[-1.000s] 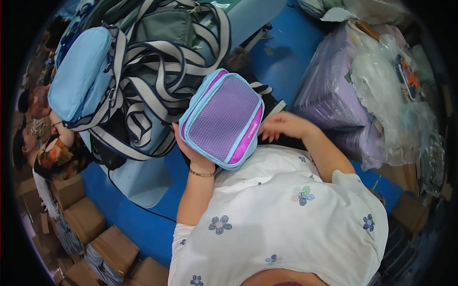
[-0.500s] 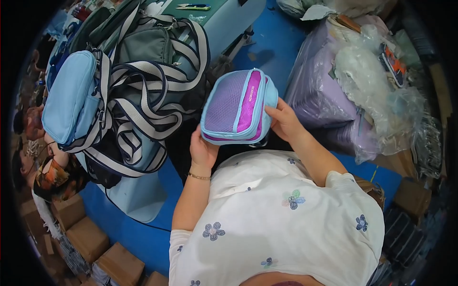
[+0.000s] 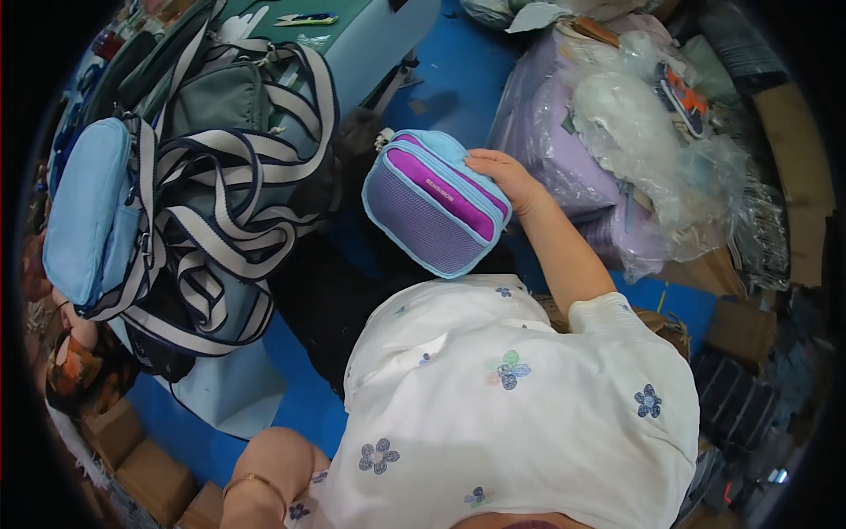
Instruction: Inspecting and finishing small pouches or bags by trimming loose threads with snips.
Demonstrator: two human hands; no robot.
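A small light-blue zip pouch (image 3: 430, 220) with a purple mesh panel and a magenta band is held up in front of my shirt. My right hand (image 3: 509, 179) grips it by its upper right side, fingers along the edge. It tilts, with the mesh face toward me. My left forearm is bent up at the lower left with a thin bracelet (image 3: 254, 480) on it; the hand itself lies beyond the lower edge. To the left, a light-blue bag (image 3: 86, 212) rests beside a pile of striped navy-and-white straps (image 3: 231, 231).
A dark-green bag (image 3: 220, 101) lies behind the straps on a work table, with thread snips (image 3: 306, 18) at its far end. Lilac bundles in plastic wrap (image 3: 551, 132) stand at the right. Cardboard boxes (image 3: 157, 476) sit at the lower left, near another person's patterned sleeve (image 3: 84, 375).
My left hand has let go of the pouch and moved down and left out of view. The pouch has turned in my right hand, its magenta band now facing up. The view has shifted slightly.
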